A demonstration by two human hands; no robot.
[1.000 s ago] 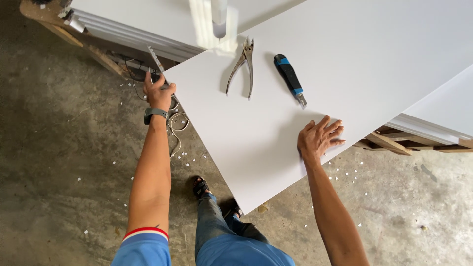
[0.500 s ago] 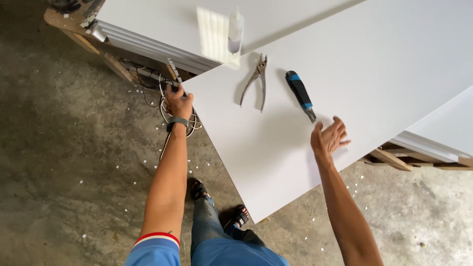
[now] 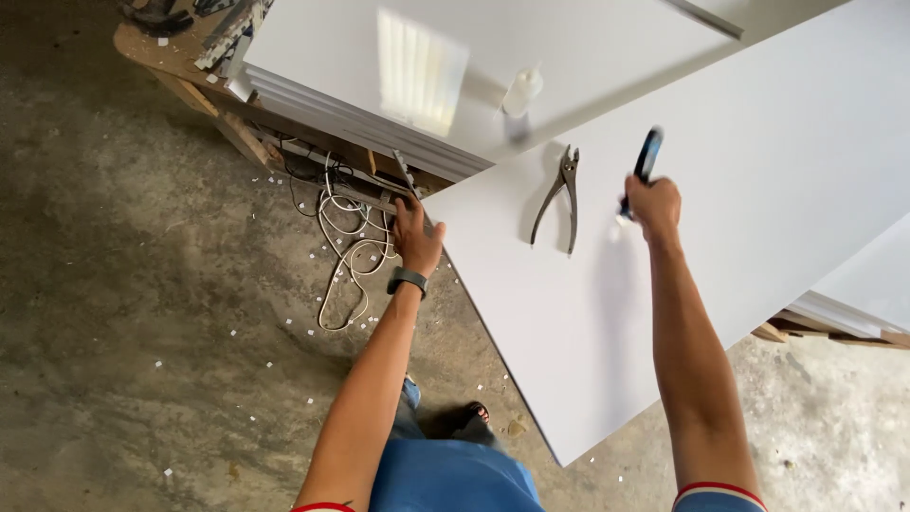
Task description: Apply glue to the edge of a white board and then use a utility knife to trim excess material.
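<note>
Gripping one blue-and-black screwdriver (image 3: 646, 163), the right hand (image 3: 652, 204) is closed round its handle, lifted just above the big white panel (image 3: 758, 190) — tool blurred. Left hand (image 3: 414, 237), wristwatch on, rests fingers bent at the panel's corner edge beside a thin metal strip (image 3: 406, 173); can't tell if it's actually gripping. One pair of pliers (image 3: 559, 197) lies flat on the panel, left of the screwdriver. One small white bottle (image 3: 522, 92) stands on the stacked white boards (image 3: 322, 66) behind. White cable (image 3: 346, 256) coiled on the concrete floor (image 3: 142, 284).

One package only — a small white squeeze bottle (image 3: 522, 91), upright on the stacked white panels (image 3: 313, 57) at 12 o'clock.
</note>
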